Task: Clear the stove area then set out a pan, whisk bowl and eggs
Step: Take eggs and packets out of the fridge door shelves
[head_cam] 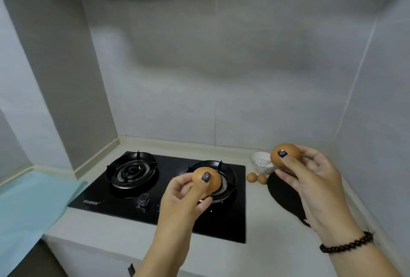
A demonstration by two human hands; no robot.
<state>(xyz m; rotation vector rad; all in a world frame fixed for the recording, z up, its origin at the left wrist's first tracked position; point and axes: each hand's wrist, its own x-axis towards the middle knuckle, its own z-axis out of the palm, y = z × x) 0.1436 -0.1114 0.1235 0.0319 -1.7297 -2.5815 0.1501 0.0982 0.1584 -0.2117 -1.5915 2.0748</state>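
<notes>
Two eggs aloft: left hand pinching egg over stove, right hand pinching second egg near bowl. Risk: fingertip grip slipping, shell cracking.

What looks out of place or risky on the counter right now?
Two loose eggs lie on the bare counter between the stove and the dark pan, unchocked, so they might roll. The whisk sits in the white bowl. Nothing spilled or cracked.
</notes>
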